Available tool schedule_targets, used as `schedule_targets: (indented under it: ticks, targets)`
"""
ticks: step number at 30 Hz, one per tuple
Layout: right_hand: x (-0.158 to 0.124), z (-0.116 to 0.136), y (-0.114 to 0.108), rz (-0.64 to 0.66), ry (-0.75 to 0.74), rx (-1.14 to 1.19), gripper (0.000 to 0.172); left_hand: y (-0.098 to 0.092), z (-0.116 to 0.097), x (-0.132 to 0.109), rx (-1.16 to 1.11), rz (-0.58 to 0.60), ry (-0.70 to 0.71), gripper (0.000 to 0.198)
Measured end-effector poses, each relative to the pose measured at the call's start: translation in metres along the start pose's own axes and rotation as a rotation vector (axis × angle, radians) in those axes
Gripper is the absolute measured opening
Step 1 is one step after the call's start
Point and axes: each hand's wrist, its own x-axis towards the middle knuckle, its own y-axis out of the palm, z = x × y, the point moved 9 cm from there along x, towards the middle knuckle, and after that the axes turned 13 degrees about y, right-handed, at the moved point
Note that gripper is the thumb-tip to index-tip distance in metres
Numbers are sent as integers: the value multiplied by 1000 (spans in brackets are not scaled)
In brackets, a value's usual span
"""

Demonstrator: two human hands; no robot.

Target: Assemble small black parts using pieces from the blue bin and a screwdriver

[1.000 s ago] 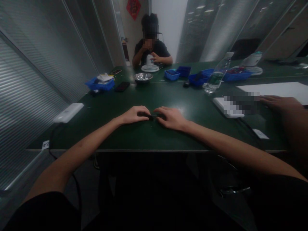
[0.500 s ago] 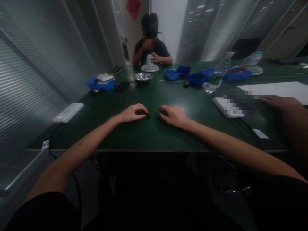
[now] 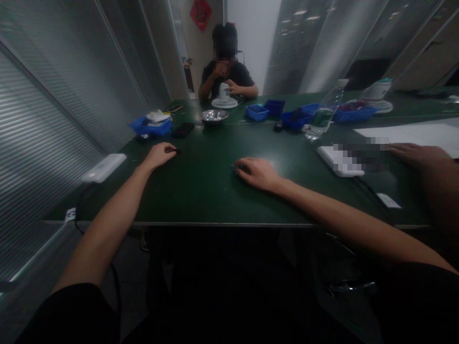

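Note:
My left hand is over the left part of the green table, its fingers closed on a small black piece too dim to name. Farther right, my right hand rests low at the table's middle with curled fingers. A thin, small metallic thing pokes out at its fingertips; most of it is hidden by the fingers. Beyond my left hand lie a dark flat object and a blue bin with white and yellow items inside.
A metal bowl with small white pieces stands farther back. Several blue bins and a water bottle are at back right. White power boxes sit at both sides. A co-worker's hand lies at right; another person sits opposite.
My left hand has moved left and away from me, carrying the small black piece away from my right hand. The right hand has stayed in place.

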Motion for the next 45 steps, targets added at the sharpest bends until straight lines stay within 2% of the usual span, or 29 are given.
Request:
schedule_targets:
  ticks: [4,8,15,19,33,45]
  targets:
    - [0,0,0,7,-6,6,37,-17,42,-9,97,-46,-151,34]
    - [0,1,1,13,-18,3,35,-23,58,-15,112,-53,-241,37]
    - [2,-1,2,19,-11,-22,34,-20,49,-13,147,-40,-209,42]
    - [2,-1,4,24,-6,-23,33,-18,44,-12,157,-36,-186,35]
    - [4,-5,6,35,-3,-13,31,-25,39,-17,40,-184,-149,24]
    - [5,-9,9,27,1,-25,31,-28,31,-19,-63,-243,-193,21]
